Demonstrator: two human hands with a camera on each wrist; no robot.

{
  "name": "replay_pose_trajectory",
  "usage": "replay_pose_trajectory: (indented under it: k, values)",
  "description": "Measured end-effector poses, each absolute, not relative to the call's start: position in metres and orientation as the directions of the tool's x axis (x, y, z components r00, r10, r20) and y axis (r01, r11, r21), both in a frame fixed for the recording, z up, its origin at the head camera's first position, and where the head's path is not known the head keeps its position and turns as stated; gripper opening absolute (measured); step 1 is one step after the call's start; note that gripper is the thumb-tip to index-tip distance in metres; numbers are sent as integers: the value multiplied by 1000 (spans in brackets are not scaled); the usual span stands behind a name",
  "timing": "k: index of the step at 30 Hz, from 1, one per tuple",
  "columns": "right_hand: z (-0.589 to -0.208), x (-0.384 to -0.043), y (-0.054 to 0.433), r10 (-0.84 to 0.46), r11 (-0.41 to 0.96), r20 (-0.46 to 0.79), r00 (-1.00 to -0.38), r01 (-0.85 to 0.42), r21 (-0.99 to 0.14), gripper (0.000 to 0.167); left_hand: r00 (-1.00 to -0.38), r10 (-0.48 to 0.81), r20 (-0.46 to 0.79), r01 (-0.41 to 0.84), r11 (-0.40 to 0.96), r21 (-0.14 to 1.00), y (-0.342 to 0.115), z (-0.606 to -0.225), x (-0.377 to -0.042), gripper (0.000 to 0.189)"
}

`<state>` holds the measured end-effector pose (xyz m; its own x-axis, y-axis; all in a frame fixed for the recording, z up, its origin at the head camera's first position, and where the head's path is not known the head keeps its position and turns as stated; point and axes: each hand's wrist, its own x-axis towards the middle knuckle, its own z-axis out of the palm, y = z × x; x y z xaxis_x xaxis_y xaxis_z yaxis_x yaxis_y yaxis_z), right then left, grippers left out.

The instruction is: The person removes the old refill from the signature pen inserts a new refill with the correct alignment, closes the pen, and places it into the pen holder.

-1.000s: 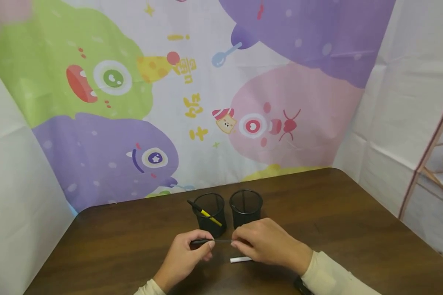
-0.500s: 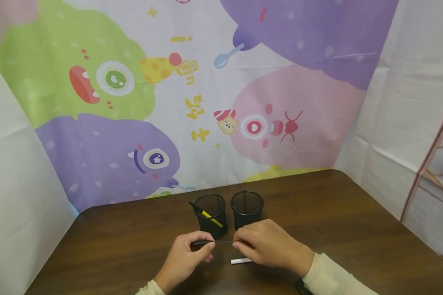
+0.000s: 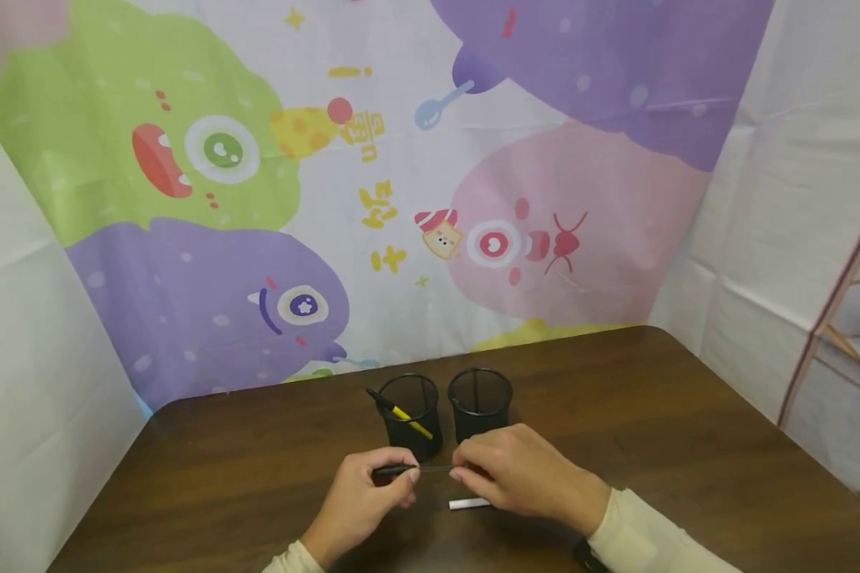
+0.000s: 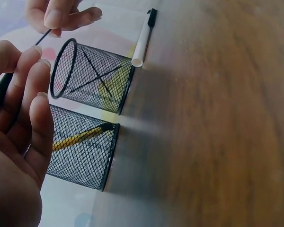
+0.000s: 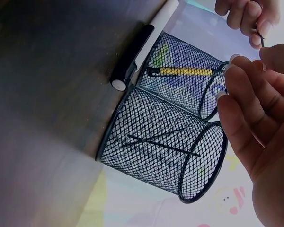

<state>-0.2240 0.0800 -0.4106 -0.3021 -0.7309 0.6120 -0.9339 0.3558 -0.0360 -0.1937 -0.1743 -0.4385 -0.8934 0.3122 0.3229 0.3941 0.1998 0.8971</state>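
Note:
My left hand (image 3: 354, 497) grips a slim black pen-like barrel (image 3: 387, 470) between thumb and fingers, held level above the table. From its right end a thin dark rod (image 3: 435, 468), like a pen refill, runs across to my right hand (image 3: 519, 473). The right thumb and fingertips pinch the rod's other end, mostly hidden in the head view; the right wrist view shows a small pale tip by those fingers. Below the right hand lies a white pen (image 3: 468, 503), whose black cap (image 5: 132, 56) shows in the right wrist view.
Two black mesh pen holders stand just beyond the hands. The left holder (image 3: 404, 442) has a yellow-and-black pen (image 3: 413, 422) leaning in it; the right holder (image 3: 482, 422) is beside it. A dark object (image 3: 589, 555) peeks out under the right sleeve. A printed cloth backs the table.

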Motion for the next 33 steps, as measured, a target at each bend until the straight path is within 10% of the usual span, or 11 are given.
replay_pose_trajectory:
  k: [33]
  values:
    - [-411, -225, 81, -728, 334, 612, -309, -939, -76, 5, -904, 300, 304, 371, 198, 907, -175, -436, -191, 13]
